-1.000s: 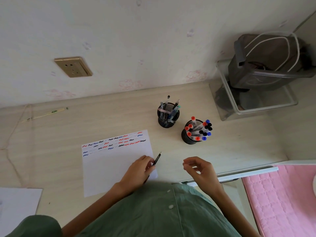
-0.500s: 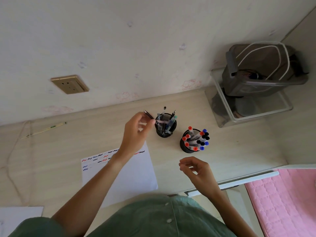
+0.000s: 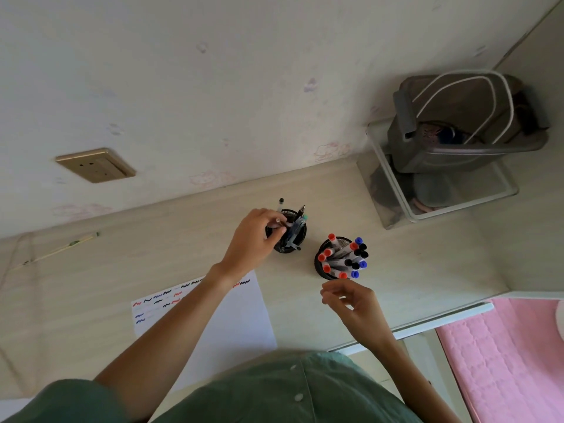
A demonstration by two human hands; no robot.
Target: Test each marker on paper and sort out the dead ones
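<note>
- Markers (image 3: 343, 257) with red, blue and black caps stand bunched in a black mesh cup (image 3: 321, 264) on the pale wooden desk (image 3: 412, 270), seen from the head camera.
- Just left of that cup and a little farther back, a second black cup (image 3: 300, 239) holds assorted pens; the left hand (image 3: 253, 239) reaches over its rim, fingers curled and pinching a slim pen (image 3: 282, 222) at the cup's mouth.
- Just in front of the marker cup, the right hand (image 3: 354, 306) hovers above the desk, fingers loosely curled and holding nothing.
- Well to the left and nearer the person, a white paper sheet (image 3: 241, 319) lies flat under the left forearm, its far edge lined with red, blue and black test squiggles.
- Behind and right of the marker cup, a clear bin (image 3: 457, 206) against the wall holds a grey bag (image 3: 457, 123).
</note>
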